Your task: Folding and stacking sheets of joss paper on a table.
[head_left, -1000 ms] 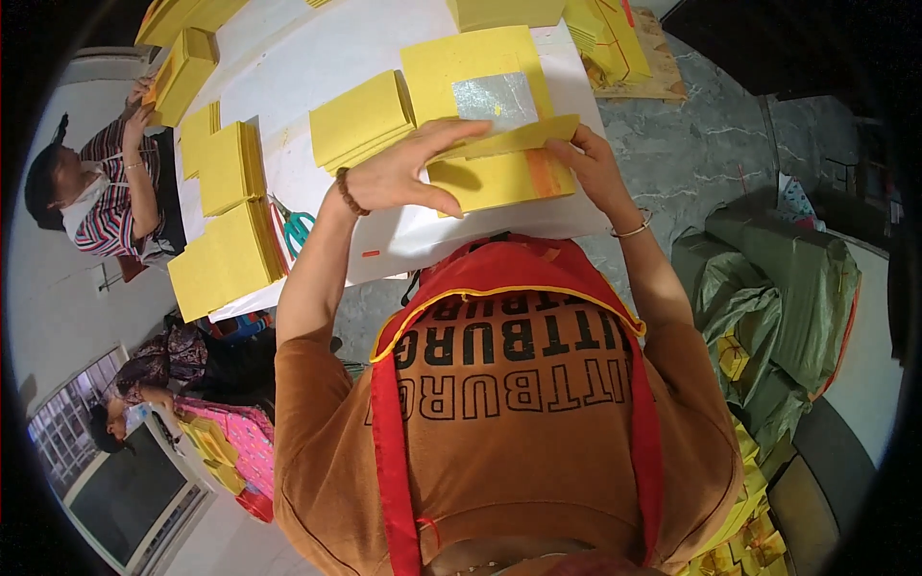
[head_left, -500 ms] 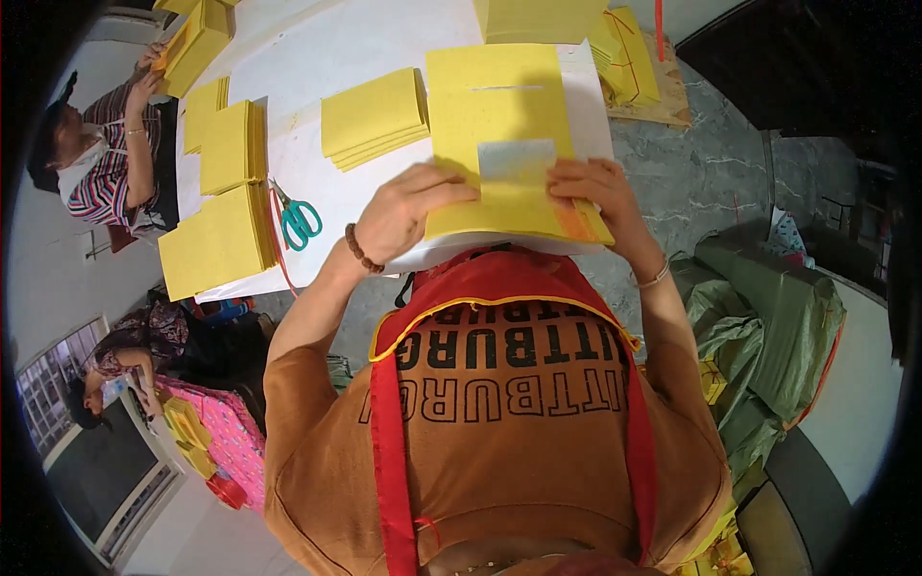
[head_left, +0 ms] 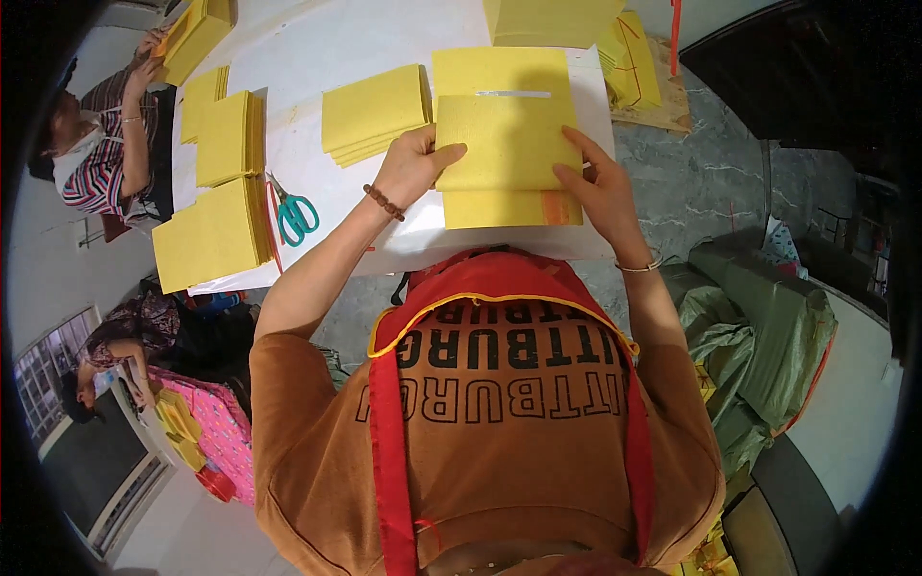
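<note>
Head view, looking down. Nearest the camera, the person's brown shirt and red apron (head_left: 499, 317) fill the lower frame, with both forearms reaching up to a white worktop (head_left: 327, 48). The left hand (head_left: 411, 165), a bead bracelet (head_left: 385, 203) at its wrist, grips the left edge of a yellow paper sheet (head_left: 504, 144), thumb on top and fingers closed on the edge; the right hand (head_left: 597, 187), wearing a thin bangle (head_left: 639, 266), holds the sheet's right edge, fingers spread and pressed against it. The sheet lies over a yellow stack (head_left: 504, 77) at the near edge of the worktop, directly before the person; a silver strip (head_left: 514, 93) shows on that stack just above the sheet, and an orange patch (head_left: 555, 206) shows at the lower right corner. Just to the left lies a second pile of yellow sheets (head_left: 373, 110); further left, green-handled scissors (head_left: 296, 213) rest beside three more yellow piles (head_left: 211, 235). At the far left edge, another person in a striped top (head_left: 96, 168) handles a yellow bundle (head_left: 197, 34). Right of the worktop, on a grey stone floor (head_left: 711, 182), stand green sacks (head_left: 759, 326); further yellow stacks (head_left: 634, 58) lie at the far right corner. At lower left, a third person (head_left: 115, 350) bends near a pink cloth (head_left: 216, 432).
</note>
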Available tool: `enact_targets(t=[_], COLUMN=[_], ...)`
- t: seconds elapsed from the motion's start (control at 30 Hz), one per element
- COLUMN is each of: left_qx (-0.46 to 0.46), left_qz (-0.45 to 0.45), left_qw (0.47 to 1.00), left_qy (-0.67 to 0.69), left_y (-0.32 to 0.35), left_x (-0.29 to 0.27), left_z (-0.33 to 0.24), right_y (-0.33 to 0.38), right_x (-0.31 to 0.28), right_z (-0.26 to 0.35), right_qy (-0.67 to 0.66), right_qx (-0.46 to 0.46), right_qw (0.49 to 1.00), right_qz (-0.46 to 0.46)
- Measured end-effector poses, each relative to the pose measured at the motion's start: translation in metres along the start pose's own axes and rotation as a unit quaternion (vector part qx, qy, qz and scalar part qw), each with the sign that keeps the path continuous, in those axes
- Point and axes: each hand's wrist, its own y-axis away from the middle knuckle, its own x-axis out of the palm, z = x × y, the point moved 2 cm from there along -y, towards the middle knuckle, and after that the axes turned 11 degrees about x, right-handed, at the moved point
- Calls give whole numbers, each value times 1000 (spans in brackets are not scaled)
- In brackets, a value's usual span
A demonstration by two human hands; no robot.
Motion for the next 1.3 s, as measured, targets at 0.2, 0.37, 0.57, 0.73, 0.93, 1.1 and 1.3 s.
enact_targets(t=[0.2,0.37,0.57,0.73,0.93,1.1,1.3], left_qx=[-23,-21,176,429,380,350,352], left_qz=[16,26,-149,3,55,86,89], left_qw=[998,996,958,809,783,782,776], left_qy=[54,80,-170,-401,-490,-509,-515], left_y=[-6,-8,-1,1,-2,-3,-4], left_x=[-2,-3,-8,42,60,60,60], left_z=[1,-2,-30,-58,-16,-13,-11], right_y=[-3,-9,-9,-8,-8,11,41], right_x=[4,8,8,9,10,12,21], right_z=[4,-5,-5,-1,-4,10,-8], right_qy=[19,7,14,26,25,203,404], right_qx=[33,1,11,29,16,-53,-201], right_qw=[999,999,998,998,997,968,890], right_qz=[-32,-44,-55,-58,-64,-139,-69])
